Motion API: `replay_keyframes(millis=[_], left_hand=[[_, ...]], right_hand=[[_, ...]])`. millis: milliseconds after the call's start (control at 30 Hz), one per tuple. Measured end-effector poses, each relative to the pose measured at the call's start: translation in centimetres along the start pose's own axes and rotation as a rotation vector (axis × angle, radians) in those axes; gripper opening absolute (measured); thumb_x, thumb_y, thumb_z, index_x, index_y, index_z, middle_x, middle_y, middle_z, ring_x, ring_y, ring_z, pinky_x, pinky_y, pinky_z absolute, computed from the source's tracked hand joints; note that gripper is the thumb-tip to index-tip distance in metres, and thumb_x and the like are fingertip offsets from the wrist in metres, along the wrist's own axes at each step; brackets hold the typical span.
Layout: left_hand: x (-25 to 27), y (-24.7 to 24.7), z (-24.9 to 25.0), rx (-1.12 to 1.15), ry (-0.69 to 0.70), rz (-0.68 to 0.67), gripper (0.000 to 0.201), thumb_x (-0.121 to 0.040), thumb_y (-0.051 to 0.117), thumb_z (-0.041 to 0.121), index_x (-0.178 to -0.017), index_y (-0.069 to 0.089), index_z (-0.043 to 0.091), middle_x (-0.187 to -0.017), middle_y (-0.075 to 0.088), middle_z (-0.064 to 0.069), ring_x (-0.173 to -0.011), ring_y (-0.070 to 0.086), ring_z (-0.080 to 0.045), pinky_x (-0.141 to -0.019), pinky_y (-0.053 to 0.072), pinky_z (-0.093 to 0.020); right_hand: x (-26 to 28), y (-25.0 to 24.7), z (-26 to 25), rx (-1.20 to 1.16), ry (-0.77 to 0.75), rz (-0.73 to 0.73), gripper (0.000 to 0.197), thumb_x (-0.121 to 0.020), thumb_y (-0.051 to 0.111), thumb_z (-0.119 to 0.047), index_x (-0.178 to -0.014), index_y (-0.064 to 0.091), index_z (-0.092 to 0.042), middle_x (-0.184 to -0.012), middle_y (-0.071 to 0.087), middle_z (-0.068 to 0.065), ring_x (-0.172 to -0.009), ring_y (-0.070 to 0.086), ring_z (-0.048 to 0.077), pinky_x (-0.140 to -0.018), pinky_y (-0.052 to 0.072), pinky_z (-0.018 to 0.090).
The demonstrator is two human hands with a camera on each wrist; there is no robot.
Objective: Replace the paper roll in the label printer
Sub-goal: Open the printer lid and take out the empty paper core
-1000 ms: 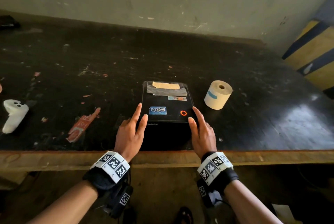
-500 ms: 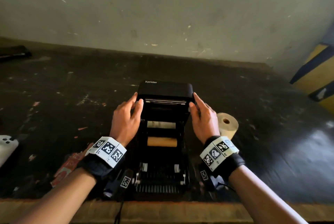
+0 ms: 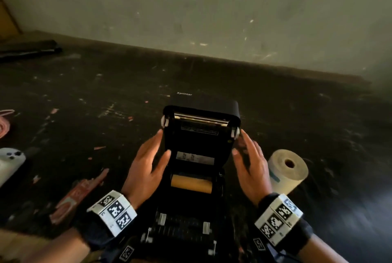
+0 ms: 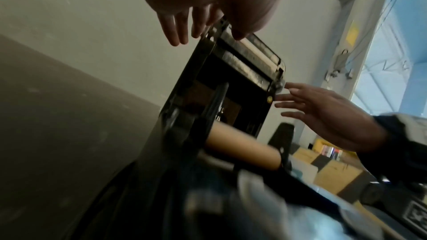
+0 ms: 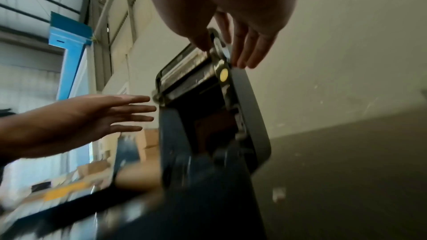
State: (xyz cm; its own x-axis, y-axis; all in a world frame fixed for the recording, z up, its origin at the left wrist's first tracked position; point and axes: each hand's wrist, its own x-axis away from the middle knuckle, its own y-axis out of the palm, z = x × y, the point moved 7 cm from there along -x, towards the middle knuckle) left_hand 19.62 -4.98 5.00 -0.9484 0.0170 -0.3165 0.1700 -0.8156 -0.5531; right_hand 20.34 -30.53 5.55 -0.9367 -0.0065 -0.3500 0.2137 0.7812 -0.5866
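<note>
The black label printer [image 3: 191, 216] sits at the table's near edge with its lid [image 3: 201, 133] swung up and back. An empty brown cardboard core [image 3: 191, 185] lies across the open bay, also visible in the left wrist view [image 4: 242, 147]. My left hand [image 3: 150, 163] is beside the lid's left edge with fingers straight. My right hand [image 3: 248, 163] mirrors it at the right edge, fingers spread. Neither hand grips anything. A full cream paper roll [image 3: 286, 169] with a blue tape strip lies on the table just right of my right hand.
A white game controller [image 3: 10, 163] and a red wrapper [image 3: 78, 195] lie on the dark, scuffed table [image 3: 318, 135] to the left. A flat black object [image 3: 27, 49] rests at the back left. A plain wall runs close behind the table.
The lid, shut a second ago, has been lifted and now stands tilted back. My hands have slid down its sides and loosened, with fingers spread.
</note>
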Motion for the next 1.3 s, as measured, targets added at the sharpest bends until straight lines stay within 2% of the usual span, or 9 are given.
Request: replay_keyframes(millis=[200, 367, 467, 567, 667, 833, 967, 1100, 1300], left_hand=[[2.2, 2.4, -1.9, -0.12, 0.001, -0.315, 0.068, -0.08, 0.039, 0.064, -0.131, 0.048, 0.019, -0.135, 0.038, 0.018, -0.134, 0.016, 0.006, -0.109, 0.016, -0.016], [3.4, 3.6, -2.9, -0.13, -0.06, -0.501, 0.056, -0.09, 0.05, 0.038, -0.141, 0.029, 0.024, -0.145, 0.021, 0.015, -0.138, 0.005, 0.0, -0.115, 0.015, -0.032], [3.8, 3.6, -3.1, -0.04, -0.071, -0.5, 0.055, -0.092, 0.05, 0.03, -0.142, 0.027, 0.022, -0.151, 0.024, 0.006, -0.14, 0.011, -0.005, -0.117, 0.017, -0.034], [3.4, 2.3, -1.1, 0.046, 0.029, -0.397, 0.05, -0.092, 0.05, 0.02, -0.139, 0.034, 0.015, -0.147, 0.035, 0.003, -0.135, 0.026, -0.001, -0.111, 0.019, -0.015], [3.0, 1.0, 2.0, 0.071, 0.145, -0.338, 0.043, -0.091, 0.051, 0.019, -0.134, 0.044, 0.013, -0.134, 0.048, 0.004, -0.119, 0.039, 0.014, -0.097, 0.024, 0.002], [3.7, 1.4, 7.4, 0.136, 0.213, -0.358, 0.032, -0.089, 0.054, 0.025, -0.118, 0.059, 0.012, -0.111, 0.058, 0.004, -0.106, 0.052, 0.001, -0.089, 0.035, -0.003], [4.6, 4.9, 10.7, 0.168, 0.191, -0.358, 0.031, -0.088, 0.057, 0.027, -0.115, 0.061, 0.012, -0.108, 0.061, 0.003, -0.105, 0.055, -0.003, -0.093, 0.041, -0.018], [5.2, 10.1, 12.3, 0.146, 0.114, -0.347, 0.031, -0.087, 0.058, 0.031, -0.109, 0.063, 0.009, -0.099, 0.064, -0.001, -0.095, 0.06, -0.01, -0.083, 0.044, -0.021], [6.4, 20.1, 15.1, 0.104, -0.05, -0.371, 0.045, -0.087, 0.058, 0.031, -0.124, 0.054, 0.006, -0.128, 0.058, -0.008, -0.121, 0.05, -0.016, -0.099, 0.033, -0.017]], right_hand=[[3.9, 3.7, 1.3, 0.177, -0.027, -0.294, 0.076, -0.082, 0.018, -0.073, -0.128, 0.052, -0.023, -0.144, 0.04, -0.002, -0.133, 0.025, 0.007, -0.111, 0.028, 0.042], [5.7, 5.9, 1.1, 0.259, 0.018, -0.408, 0.103, -0.065, 0.009, -0.087, -0.13, 0.052, -0.018, -0.154, 0.023, 0.002, -0.143, 0.011, 0.018, -0.112, 0.012, 0.037], [6.1, 5.6, 0.0, 0.201, 0.107, -0.35, 0.081, -0.076, 0.03, -0.069, -0.135, 0.045, -0.016, -0.153, 0.027, 0.002, -0.143, 0.014, 0.017, -0.115, 0.015, 0.04], [6.8, 4.6, -1.8, 0.051, 0.142, -0.28, 0.051, -0.092, 0.051, -0.033, -0.137, 0.041, -0.013, -0.147, 0.038, 0.004, -0.138, 0.028, 0.015, -0.114, 0.028, 0.041], [7.6, 2.6, -3.3, -0.186, 0.183, -0.225, 0.044, -0.093, 0.052, -0.02, -0.136, 0.044, -0.016, -0.13, 0.056, -0.002, -0.118, 0.051, 0.001, -0.098, 0.045, 0.022], [8.7, -2.8, -3.8, -0.199, 0.139, -0.095, 0.033, -0.091, 0.055, -0.02, -0.116, 0.053, -0.042, -0.105, 0.062, -0.018, -0.095, 0.055, -0.014, -0.078, 0.04, 0.003], [10.4, -6.9, -1.2, -0.294, 0.204, -0.099, 0.033, -0.087, 0.055, -0.03, -0.12, 0.058, -0.033, -0.092, 0.067, -0.009, -0.087, 0.062, 0.0, -0.077, 0.047, 0.016], [12.3, -9.8, 2.4, -0.515, 0.329, -0.097, 0.039, -0.088, 0.053, -0.015, -0.128, 0.051, -0.016, -0.091, 0.065, 0.015, -0.08, 0.068, 0.02, -0.077, 0.057, 0.034], [14.1, -15.5, 10.9, -0.608, 0.47, -0.104, 0.025, -0.083, 0.057, -0.027, -0.107, 0.062, -0.024, -0.086, 0.068, 0.014, -0.074, 0.067, 0.025, -0.069, 0.059, 0.031]])
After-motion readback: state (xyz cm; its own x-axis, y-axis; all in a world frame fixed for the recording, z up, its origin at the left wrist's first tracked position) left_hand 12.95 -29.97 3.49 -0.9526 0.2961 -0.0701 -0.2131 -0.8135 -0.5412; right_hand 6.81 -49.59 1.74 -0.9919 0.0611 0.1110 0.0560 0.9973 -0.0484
